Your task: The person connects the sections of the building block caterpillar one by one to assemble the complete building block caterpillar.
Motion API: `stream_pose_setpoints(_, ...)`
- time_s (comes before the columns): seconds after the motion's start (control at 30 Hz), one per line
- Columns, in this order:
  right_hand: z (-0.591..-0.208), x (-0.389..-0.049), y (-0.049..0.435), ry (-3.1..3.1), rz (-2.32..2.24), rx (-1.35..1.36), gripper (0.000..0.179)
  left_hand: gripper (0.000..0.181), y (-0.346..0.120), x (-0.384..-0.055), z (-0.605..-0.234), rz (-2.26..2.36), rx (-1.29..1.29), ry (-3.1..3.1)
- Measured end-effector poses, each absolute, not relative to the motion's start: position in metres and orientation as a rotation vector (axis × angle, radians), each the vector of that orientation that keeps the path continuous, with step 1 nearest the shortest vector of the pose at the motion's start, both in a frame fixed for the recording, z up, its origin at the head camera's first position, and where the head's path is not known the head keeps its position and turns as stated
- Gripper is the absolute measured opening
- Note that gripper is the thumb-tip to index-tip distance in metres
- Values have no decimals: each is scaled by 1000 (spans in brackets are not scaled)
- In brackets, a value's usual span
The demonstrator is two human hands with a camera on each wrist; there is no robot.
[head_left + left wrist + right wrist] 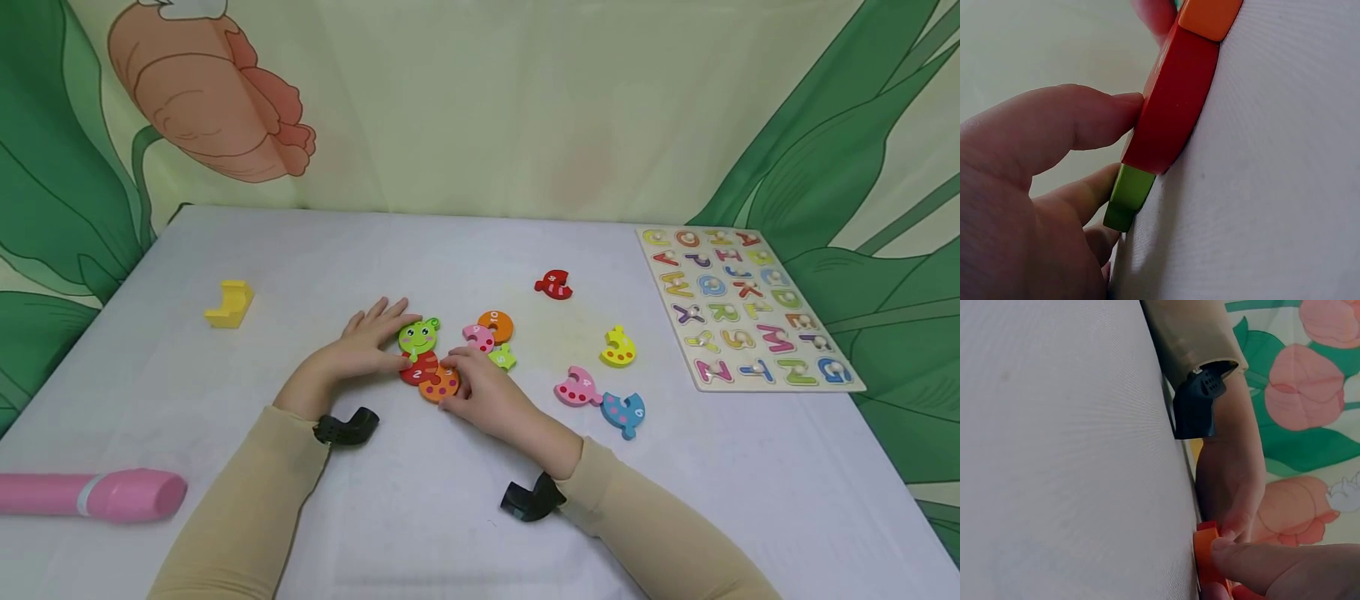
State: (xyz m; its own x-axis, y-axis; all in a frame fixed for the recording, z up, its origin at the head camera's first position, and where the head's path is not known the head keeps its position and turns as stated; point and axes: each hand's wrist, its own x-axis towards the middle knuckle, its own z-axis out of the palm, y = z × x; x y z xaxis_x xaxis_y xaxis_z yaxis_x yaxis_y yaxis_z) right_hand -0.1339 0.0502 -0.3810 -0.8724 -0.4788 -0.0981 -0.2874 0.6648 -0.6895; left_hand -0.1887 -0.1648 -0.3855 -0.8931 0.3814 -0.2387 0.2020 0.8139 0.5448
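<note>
with spread left hand [366, 343], touching red piece [416, 372] just beside, probably for steadying; with right hand [491, 390], pinching orange piece [440, 386].

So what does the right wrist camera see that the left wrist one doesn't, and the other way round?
Only the right wrist view shows the tan sleeve, the black wrist device and pink printed flowers.

Only the left wrist view shows the green piece.

Both show the left hand, part of the right hand, the red piece, the orange piece and the white tablecloth.
</note>
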Motion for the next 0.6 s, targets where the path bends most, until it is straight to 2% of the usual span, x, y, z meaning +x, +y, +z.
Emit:
stream_pose_setpoints(0.23,-355,-141,70,2543,-1050,-636,67,70,-165,-189,-387,739,431,2653)
stream_pose_setpoints(0.4,-325,-150,120,2544,-1116,-578,66,71,-163,-190,-385,721,410,2652)
stream_pose_setpoints(0.6,-320,-145,181,2514,-1191,-501,66,72,-163,-189,-384,700,396,2668)
